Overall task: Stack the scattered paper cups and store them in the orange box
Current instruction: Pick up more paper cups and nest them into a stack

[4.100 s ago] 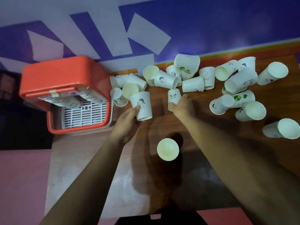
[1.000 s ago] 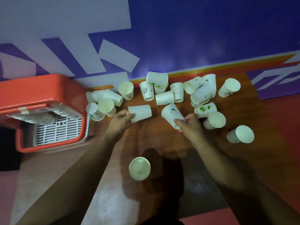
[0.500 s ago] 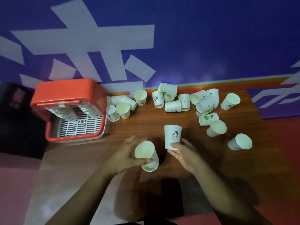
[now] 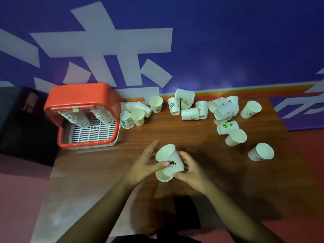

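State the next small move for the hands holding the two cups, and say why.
Probably press the top cup straight down into the bottom cup. The left hand and right hand hold the pair, the top cup sits tilted, and the bottom cup's rim shows below it, so the two seem only partly nested.

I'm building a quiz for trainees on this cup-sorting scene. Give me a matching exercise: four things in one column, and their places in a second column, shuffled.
Things:
1. orange box
2. cup stacks
3. held cup
4. panda cup

Places:
A. far side of the table, among the scattered cups
B. inside the orange box
C. between the left hand and the right hand
D. the table's left end

Pairs: 1-D, 2-B, 3-C, 4-A
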### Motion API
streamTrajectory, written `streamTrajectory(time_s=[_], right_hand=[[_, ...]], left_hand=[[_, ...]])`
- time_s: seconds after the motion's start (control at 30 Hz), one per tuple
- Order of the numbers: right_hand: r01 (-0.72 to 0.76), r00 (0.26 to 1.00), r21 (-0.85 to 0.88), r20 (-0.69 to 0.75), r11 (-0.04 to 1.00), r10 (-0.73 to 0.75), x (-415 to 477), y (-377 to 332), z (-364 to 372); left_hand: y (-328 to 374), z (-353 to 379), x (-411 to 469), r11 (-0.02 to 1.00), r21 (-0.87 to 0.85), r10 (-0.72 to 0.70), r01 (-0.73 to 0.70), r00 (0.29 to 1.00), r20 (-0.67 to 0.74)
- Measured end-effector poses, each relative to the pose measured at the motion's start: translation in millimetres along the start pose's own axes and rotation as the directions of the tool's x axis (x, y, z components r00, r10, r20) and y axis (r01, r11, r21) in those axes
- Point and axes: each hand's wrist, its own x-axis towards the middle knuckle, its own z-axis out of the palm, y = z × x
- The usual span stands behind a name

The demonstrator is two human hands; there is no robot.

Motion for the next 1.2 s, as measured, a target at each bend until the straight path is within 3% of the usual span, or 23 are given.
streamTrajectory(time_s=[0.27, 0.47, 0.63, 0.83, 1.03, 1.13, 1.2], right_hand=[[0.036, 0.998, -0.139, 0.051, 0.99, -0.029, 3, 1, 19], [-0.058, 0.987, -0.135, 0.141, 0.989, 0.077, 9, 23, 16], [-0.139, 0.965, -0.115, 0.208, 0.984, 0.161, 13, 26, 27], [-0.121, 0.991, 0.063, 0.067, 0.991, 0.117, 25, 31, 22], [-0.176, 0.981, 0.452, 0.01, 0.875, 0.192, 21, 20, -15], [-0.196, 0.976, 0.446, 0.002, 0.873, 0.218, 18, 19, -38], [-0.164, 0.97, 0.338, -0.118, 0.927, 0.214, 19, 22, -62]], left_hand=[[0, -4, -8, 0.962, 0.248, 0.12, -0.117, 0.993, 0.001], [-42, 17, -7, 0.921, 0.381, 0.043, -0.079, 0.994, 0.104], [-50, 25, -1, 0.989, 0.109, -0.111, 0.101, 0.99, 0.087], [-24, 25, 22, 0.955, -0.126, -0.28, 0.269, 0.957, -0.074], [-9, 44, 48, 0.937, -0.272, -0.218, 0.22, 0.975, 0.039], [-1, 58, 64, 0.916, -0.317, -0.226, 0.246, 0.969, 0.101], [6, 69, 73, 0.893, -0.367, -0.232, 0.26, 0.965, 0.119]])
